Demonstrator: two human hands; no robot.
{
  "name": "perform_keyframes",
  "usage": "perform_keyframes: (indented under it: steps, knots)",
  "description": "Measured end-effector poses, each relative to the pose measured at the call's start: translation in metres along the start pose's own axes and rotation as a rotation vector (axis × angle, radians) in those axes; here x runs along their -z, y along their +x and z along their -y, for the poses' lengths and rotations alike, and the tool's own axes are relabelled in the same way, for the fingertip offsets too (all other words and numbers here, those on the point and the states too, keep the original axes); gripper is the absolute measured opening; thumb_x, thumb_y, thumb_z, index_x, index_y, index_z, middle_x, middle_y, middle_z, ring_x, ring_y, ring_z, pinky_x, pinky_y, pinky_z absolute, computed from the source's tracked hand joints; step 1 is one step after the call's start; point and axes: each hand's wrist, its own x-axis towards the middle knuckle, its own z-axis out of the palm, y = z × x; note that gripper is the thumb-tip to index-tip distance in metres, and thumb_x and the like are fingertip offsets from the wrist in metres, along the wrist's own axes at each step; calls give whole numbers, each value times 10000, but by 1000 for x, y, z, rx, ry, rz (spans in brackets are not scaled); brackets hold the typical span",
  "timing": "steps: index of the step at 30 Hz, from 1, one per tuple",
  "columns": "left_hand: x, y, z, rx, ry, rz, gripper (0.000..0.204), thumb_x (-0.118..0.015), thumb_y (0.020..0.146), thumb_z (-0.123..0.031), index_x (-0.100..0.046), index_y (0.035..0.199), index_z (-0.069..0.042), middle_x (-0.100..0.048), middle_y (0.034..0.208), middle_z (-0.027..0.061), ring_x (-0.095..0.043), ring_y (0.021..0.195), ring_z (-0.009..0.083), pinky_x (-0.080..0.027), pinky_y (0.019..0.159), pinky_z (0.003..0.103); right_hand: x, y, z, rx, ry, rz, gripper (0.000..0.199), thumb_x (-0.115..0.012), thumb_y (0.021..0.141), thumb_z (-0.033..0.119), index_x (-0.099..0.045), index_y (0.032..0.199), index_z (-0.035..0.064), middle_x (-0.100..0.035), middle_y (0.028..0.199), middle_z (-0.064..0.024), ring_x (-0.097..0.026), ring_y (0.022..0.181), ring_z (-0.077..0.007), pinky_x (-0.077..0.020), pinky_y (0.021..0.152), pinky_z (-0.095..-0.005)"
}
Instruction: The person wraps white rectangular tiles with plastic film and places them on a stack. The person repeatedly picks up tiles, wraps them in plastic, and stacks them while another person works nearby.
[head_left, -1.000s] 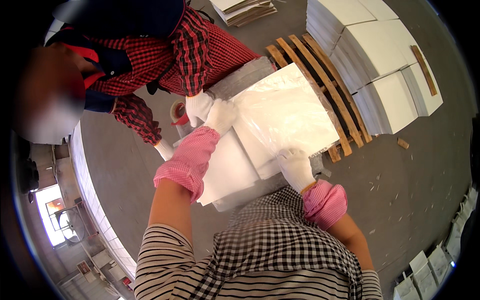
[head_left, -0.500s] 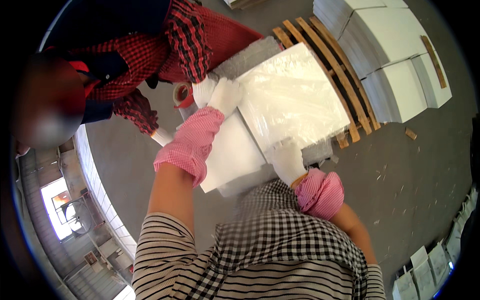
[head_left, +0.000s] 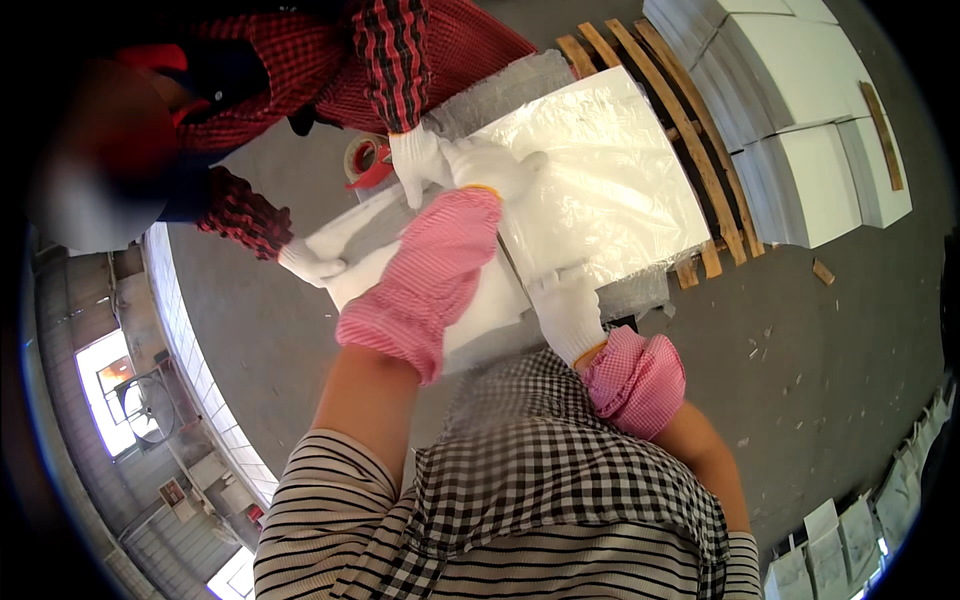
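Two flat white panels lie side by side, the right panel (head_left: pixel 635 165) under crinkled clear plastic film. My left hand (head_left: pixel 500 170), in a white knit glove, lies with fingers stretched out on the film near the seam between them. Gloved too, my right hand (head_left: pixel 565 305) rests on the near edge by the seam, its fingers extended. A co-worker's gloved hand (head_left: pixel 418 165) touches down beside my left hand. The other gloved hand (head_left: pixel 312 262) of that person is at the far-left end of the left panel (head_left: pixel 485 312), which my left sleeve partly covers.
A tape roll with a red holder (head_left: pixel 368 162) sits beside the co-worker's hand. Wooden pallet slats (head_left: pixel 690 150) show beyond the panels. White stacked boards (head_left: pixel 800 100) stand at the right, with a wood scrap (head_left: pixel 823 272) on the floor. More white panels (head_left: pixel 825 545) stand lower right.
My left hand has moved right and flattened onto the film. The co-worker's lower hand has come to the left panel's end, and a white edge is now drawn out there. My right hand barely moved.
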Motion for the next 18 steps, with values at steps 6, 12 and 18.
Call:
perform_keyframes:
  steps: [6, 12, 18]
  knots:
    - [-70, -23, -25, 251, -60, -499, 983, -494, 921, -709, -423, 1495, 86, -452, 1532, 275, -344, 1460, 459, -217, 1191, 606, 43, -27, 20, 110, -83, 169, 230, -555, 973, 185, -706, 984, 13, -704, 992, -213, -724, 883, -363, -605, 743, -453]
    - [-84, -27, -41, 356, -257, -678, 841, -577, 920, -601, -479, 1433, 57, -467, 1492, 289, -383, 1396, 489, -283, 1150, 578, 111, -30, -37, -244, 265, -261, 368, -663, 934, 316, -698, 1171, 37, -716, 1133, -184, -723, 945, -336, -588, 832, -415]
    - [-81, -32, -43, 297, -309, -757, 744, -619, 941, -462, -467, 1472, 37, -437, 1520, 289, -337, 1426, 519, -246, 1180, 621, 120, 25, -143, -419, 258, -759, 506, -673, 942, 366, -652, 1328, 38, -702, 1208, -198, -677, 1100, -367, -527, 951, -454]
